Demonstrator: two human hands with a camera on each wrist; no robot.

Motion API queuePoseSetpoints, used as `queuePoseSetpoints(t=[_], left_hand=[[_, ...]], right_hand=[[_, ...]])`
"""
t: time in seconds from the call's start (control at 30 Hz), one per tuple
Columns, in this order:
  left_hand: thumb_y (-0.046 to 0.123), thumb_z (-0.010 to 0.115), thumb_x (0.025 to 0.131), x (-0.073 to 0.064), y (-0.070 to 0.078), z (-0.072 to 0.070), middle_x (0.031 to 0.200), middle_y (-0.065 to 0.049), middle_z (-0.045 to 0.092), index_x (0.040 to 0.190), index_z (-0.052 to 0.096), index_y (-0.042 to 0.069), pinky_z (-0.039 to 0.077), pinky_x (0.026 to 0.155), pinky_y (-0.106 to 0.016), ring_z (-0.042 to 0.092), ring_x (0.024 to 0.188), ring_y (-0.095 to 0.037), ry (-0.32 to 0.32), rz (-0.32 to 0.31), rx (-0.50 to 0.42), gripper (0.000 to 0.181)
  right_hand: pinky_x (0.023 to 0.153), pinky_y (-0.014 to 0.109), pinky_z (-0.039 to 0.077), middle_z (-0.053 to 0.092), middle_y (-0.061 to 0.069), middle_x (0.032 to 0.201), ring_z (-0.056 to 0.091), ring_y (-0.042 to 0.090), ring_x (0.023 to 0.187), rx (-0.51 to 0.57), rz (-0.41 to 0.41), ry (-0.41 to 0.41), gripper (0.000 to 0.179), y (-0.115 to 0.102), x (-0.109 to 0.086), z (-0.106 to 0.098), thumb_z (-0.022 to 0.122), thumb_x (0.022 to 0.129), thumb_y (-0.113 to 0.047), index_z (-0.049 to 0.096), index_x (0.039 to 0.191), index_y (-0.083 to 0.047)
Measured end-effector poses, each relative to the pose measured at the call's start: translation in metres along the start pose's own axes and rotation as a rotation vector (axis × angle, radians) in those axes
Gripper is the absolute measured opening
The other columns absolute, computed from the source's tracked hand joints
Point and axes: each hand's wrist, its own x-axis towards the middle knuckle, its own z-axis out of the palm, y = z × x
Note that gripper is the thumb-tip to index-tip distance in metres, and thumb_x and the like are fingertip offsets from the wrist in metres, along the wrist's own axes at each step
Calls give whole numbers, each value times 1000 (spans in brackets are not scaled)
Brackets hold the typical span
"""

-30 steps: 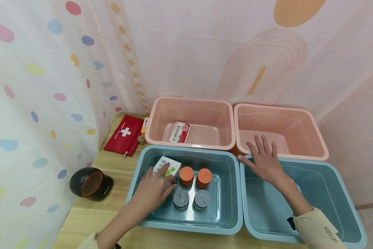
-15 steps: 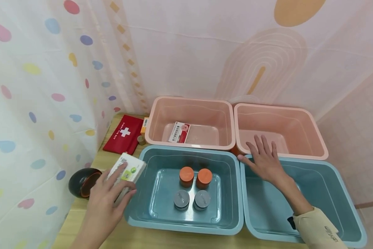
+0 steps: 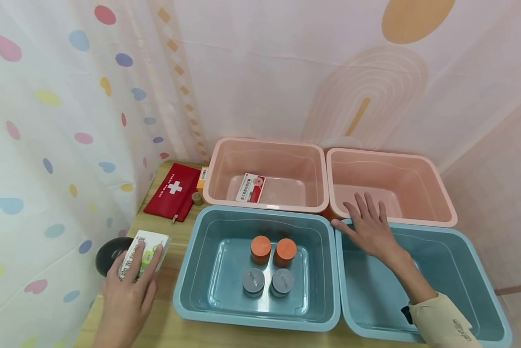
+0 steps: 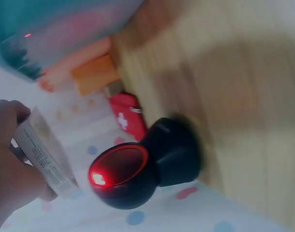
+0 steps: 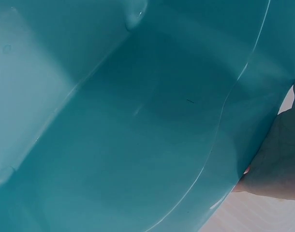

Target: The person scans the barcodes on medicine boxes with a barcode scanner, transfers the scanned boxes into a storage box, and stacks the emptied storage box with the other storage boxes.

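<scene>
My left hand (image 3: 127, 295) grips a white and green medicine box (image 3: 155, 240) over the table's left side. Below and partly behind it stands a black barcode scanner (image 3: 109, 255), mostly covered by the box and hand. In the left wrist view the scanner (image 4: 174, 152) glows red at its round window, and the box (image 4: 41, 157) is held in front of that window, apart from it. My right hand (image 3: 369, 231), fingers spread, rests at the rims where the right blue bin (image 3: 482, 278) meets the right pink bin (image 3: 434, 193).
Two orange-capped bottles (image 3: 260, 247) and two grey-capped ones (image 3: 253, 280) stand in the left blue bin (image 3: 225, 319). A red and white box (image 3: 250, 188) lies in the left pink bin (image 3: 269, 145). Beside it are a red first aid pouch (image 3: 171, 193) and an orange box (image 3: 202, 178).
The left hand has lifted the medicine box out of the left blue bin and carried it left to the scanner. My right hand stays where it was.
</scene>
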Motion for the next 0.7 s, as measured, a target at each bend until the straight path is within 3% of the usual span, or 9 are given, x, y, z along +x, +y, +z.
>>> queuePoseSetpoints(t=[0.07,0.13,0.2,0.3,0.37,0.4,0.5,0.6,0.7], left_hand=[[45,33,118,-4,-2,7,162,-30,45,159,54,19,42,86,-79,38,138,-63,11,7,8,53],[44,29,119,-7,-3,11,163,-30,43,158,54,17,39,86,-78,34,139,-64,6,12,8,54],[25,52,112,-9,-4,13,164,-30,40,160,52,17,37,87,-78,32,140,-64,-20,4,10,49],[6,76,85,-12,-5,16,165,-30,38,161,51,18,35,90,-77,30,140,-65,-47,-1,12,81],[7,73,89,-15,-7,18,164,-31,40,159,53,16,33,89,-75,31,139,-65,-40,6,0,74],[13,67,99,-16,-8,19,163,-32,41,158,55,16,32,89,-74,32,138,-66,-32,13,-9,61],[34,38,117,-20,-12,22,161,-33,44,158,56,17,30,87,-72,32,137,-66,-20,33,-29,48],[32,47,115,-24,-15,23,161,-32,43,163,51,23,30,89,-73,30,138,-65,-61,29,-22,49],[10,76,94,-29,-18,24,163,-29,39,168,44,29,31,94,-77,28,140,-62,-145,12,3,83]], right_hand=[[131,75,-3,18,35,177,5,55,167,-2,-1,3,82,0,0,1,60,109,-53,40,165,4],[132,75,-3,18,35,177,5,55,167,-3,-2,6,81,0,0,1,60,109,-52,41,164,4],[131,75,-3,19,36,177,5,55,167,-4,-2,8,81,1,0,1,60,109,-52,41,164,4],[132,75,-2,20,36,176,5,55,167,-9,0,9,80,1,0,1,60,109,-51,41,164,4],[131,75,-2,21,36,176,6,55,166,-12,-1,10,80,1,0,1,60,109,-52,41,164,4],[131,75,-2,21,36,176,6,55,166,-14,-1,10,80,1,0,1,60,109,-52,41,164,3],[132,75,-2,22,36,176,6,55,166,-16,-2,10,81,1,0,1,60,109,-52,41,164,3],[132,74,-2,22,36,176,6,55,167,-16,1,7,80,0,0,1,60,109,-51,41,164,3],[132,74,-2,23,36,175,6,55,167,-18,4,6,79,0,0,2,60,109,-50,41,164,4]])
